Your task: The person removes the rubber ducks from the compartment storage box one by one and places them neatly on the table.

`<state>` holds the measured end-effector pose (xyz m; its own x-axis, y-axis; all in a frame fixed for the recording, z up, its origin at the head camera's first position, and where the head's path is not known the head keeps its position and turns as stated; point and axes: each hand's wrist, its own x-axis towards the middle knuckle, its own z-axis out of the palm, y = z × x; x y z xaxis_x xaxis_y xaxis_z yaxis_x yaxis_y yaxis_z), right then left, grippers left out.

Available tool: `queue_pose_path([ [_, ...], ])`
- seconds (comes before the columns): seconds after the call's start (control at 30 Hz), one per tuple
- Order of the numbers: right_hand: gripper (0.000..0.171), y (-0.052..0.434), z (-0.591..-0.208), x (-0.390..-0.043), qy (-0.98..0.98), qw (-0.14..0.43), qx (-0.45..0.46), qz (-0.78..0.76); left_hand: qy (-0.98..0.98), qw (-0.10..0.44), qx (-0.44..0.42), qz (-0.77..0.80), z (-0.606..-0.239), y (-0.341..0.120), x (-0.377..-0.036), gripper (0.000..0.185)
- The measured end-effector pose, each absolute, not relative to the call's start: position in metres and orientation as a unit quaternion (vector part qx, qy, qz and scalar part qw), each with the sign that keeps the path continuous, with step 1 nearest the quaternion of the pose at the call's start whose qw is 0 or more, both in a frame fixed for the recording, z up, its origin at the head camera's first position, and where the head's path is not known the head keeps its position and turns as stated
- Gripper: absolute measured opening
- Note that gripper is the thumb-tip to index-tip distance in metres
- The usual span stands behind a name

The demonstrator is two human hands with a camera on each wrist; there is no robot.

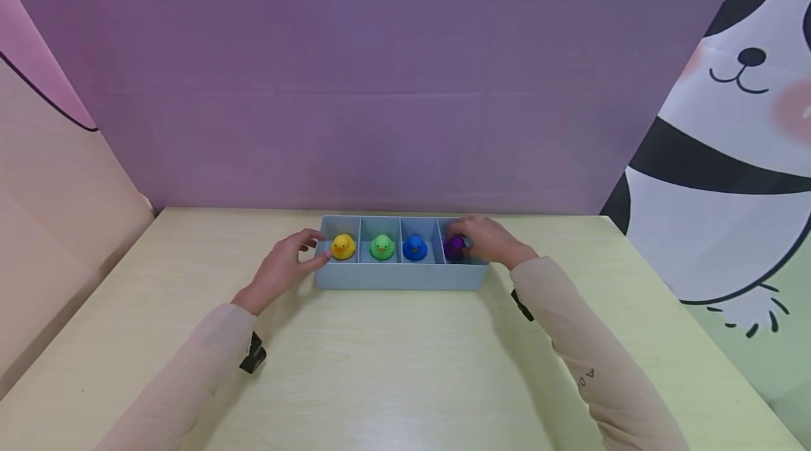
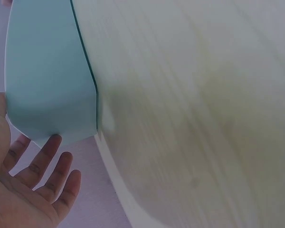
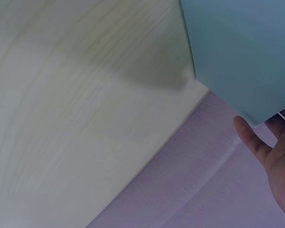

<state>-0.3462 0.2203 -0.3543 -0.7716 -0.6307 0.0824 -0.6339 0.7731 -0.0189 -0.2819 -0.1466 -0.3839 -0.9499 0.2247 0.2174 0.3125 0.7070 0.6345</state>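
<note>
A light blue box (image 1: 399,277) with several compartments in a row sits near the table's back edge. From left to right it holds a yellow rubber duck (image 1: 343,246), a green rubber duck (image 1: 382,247), a blue rubber duck (image 1: 415,248) and a purple rubber duck (image 1: 453,249). My right hand (image 1: 484,238) reaches into the rightmost compartment, its fingers around the purple duck and partly covering it. At the box's left end, my left hand (image 1: 285,264) has its fingers spread, thumb and fingertips at the rim. The left wrist view shows the box's end wall (image 2: 52,109) beside those fingers.
The box stands on a pale wooden table (image 1: 393,366). Close behind the table's back edge hangs a purple cloth (image 1: 380,85). A panda picture (image 1: 728,155) covers the right side. A black strap (image 1: 253,354) shows at the left wrist.
</note>
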Motion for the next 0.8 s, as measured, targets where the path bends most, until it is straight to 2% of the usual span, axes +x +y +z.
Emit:
queue_pose_path([
  [0.8, 0.031, 0.225, -0.324, -0.339, -0.946, 0.008, 0.312, 0.081, -0.921, 0.061, -0.146, -0.356, -0.383, -0.146, -0.281, 0.043],
])
